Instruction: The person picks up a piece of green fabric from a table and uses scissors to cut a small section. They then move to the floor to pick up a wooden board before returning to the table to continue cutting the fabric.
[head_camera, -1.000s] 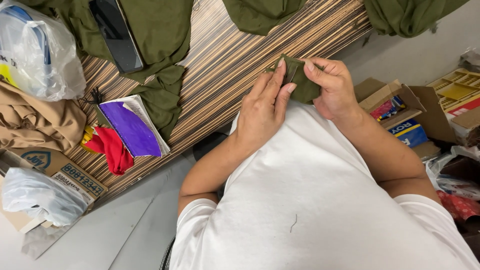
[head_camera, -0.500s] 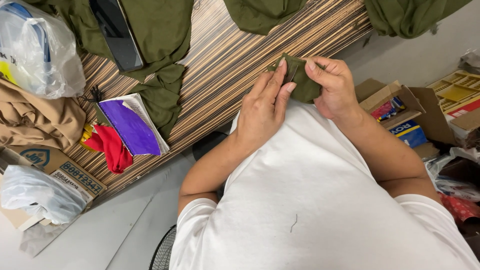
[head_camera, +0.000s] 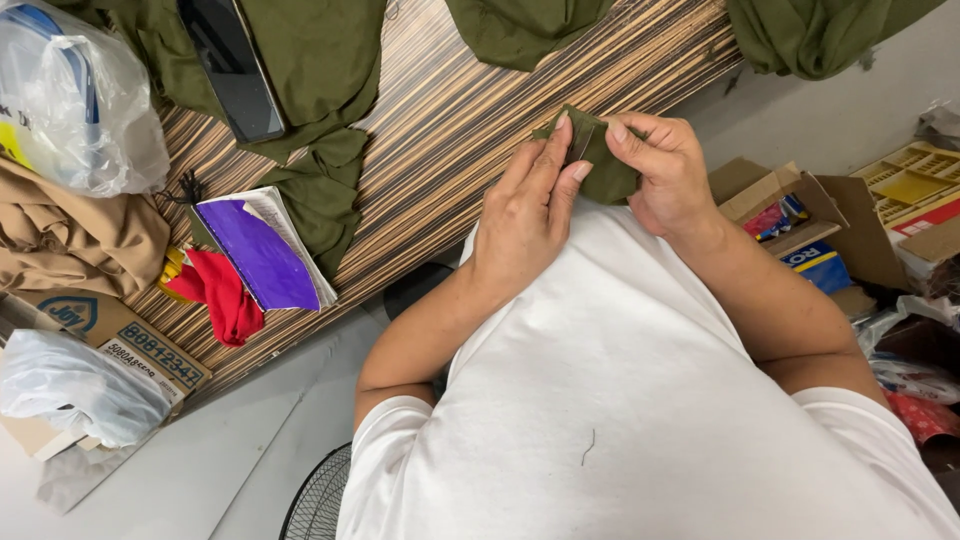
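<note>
The striped wooden table (head_camera: 470, 130) ran slantwise across the view and served as a dumping ground for cloth: large olive-green garments (head_camera: 310, 60) lay spread over its far side, 1 of them draped partly under a dark flat device (head_camera: 232, 70), probably set there to keep it off the floor. At the table's left end sat a heap of tan fabric (head_camera: 70, 240) and a clear plastic bag (head_camera: 75, 100), pushed out of the working space, with a purple-covered notebook (head_camera: 262, 255) and a red cloth (head_camera: 220, 300) lying just beside the near edge. Below the edge stood a cardboard box (head_camera: 120, 340) and a fan grille (head_camera: 320, 500); more open boxes (head_camera: 790, 215) crowded the floor on the right. The person, in a white shirt, worked close to the chest, over the table's near edge, which kept the small piece steady and well in sight. The left hand (head_camera: 525, 215) and the right hand (head_camera: 665, 170) met on a small folded olive-green fabric piece (head_camera: 600, 165), held in the air between them. Both hands' fingers were closed on it, thumbs pressed against forefingers to pinch the fold tight so that it would not spring open.
</note>
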